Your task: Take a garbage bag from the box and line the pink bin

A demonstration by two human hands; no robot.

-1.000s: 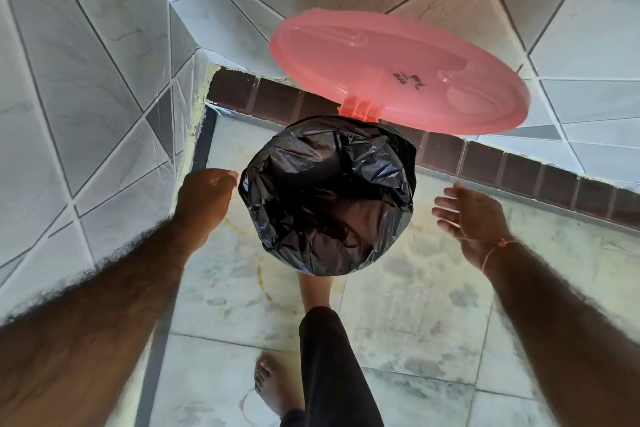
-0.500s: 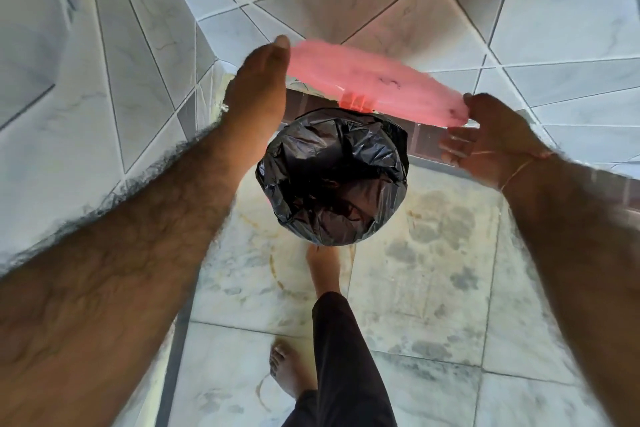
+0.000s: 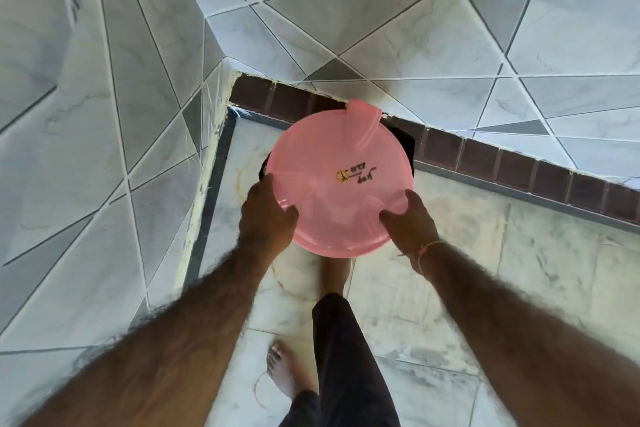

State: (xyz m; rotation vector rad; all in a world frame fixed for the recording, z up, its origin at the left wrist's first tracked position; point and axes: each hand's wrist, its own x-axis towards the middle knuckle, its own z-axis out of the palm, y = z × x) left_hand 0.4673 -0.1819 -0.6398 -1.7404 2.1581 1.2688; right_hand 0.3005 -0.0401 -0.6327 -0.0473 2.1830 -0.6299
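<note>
Frame centre: left hand (image 3: 266, 215) and right hand (image 3: 408, 222) grip the round pink plastic lid (image 3: 341, 180) over black bag liner (image 3: 405, 144). Closing step; next, press lid flush.

A round pink lid (image 3: 341, 180) is lying flat over the bin, hiding nearly all of it; only slivers of black garbage bag (image 3: 406, 146) are peeking out at the far right and left edges. The left hand (image 3: 266, 215) is gripping the lid's near-left rim, thumb on top, while the right hand (image 3: 408, 222) is clasping the near-right rim. A small yellow sticker (image 3: 341, 175) and black handwriting are showing on the lid. A bare foot (image 3: 282, 371) is standing on the marble floor (image 3: 450, 288), beside the tiled wall (image 3: 104, 114)
</note>
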